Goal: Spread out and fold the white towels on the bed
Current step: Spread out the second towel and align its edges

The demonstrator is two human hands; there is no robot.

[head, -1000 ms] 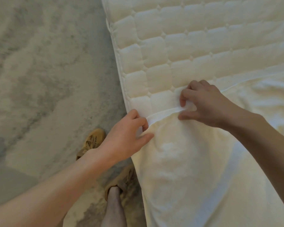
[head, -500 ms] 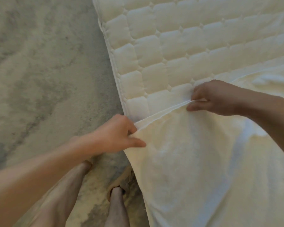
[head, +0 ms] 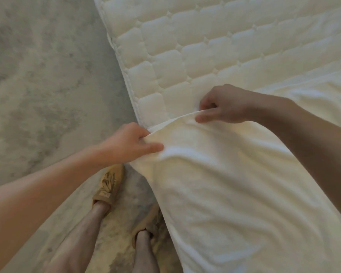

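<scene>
A white towel (head: 234,184) lies over the near part of the quilted white mattress (head: 195,48) and hangs over its left edge. My left hand (head: 130,144) pinches the towel's corner at the mattress edge, thumb on top. My right hand (head: 224,105) pinches the same hemmed edge farther right, over the mattress. The edge runs taut between the two hands and is slightly lifted. More wrinkled white cloth (head: 323,91) lies at the right, beyond my right forearm.
Grey mottled floor (head: 37,75) fills the left side. My legs and two tan shoes (head: 108,186) stand on it right beside the mattress edge. The bare quilted mattress stretches away at the top.
Both hands kept their pinch on the towel's edge. The right hand slid right along the hem, widening the gap between the hands, and the edge lifted slightly off the mattress.
</scene>
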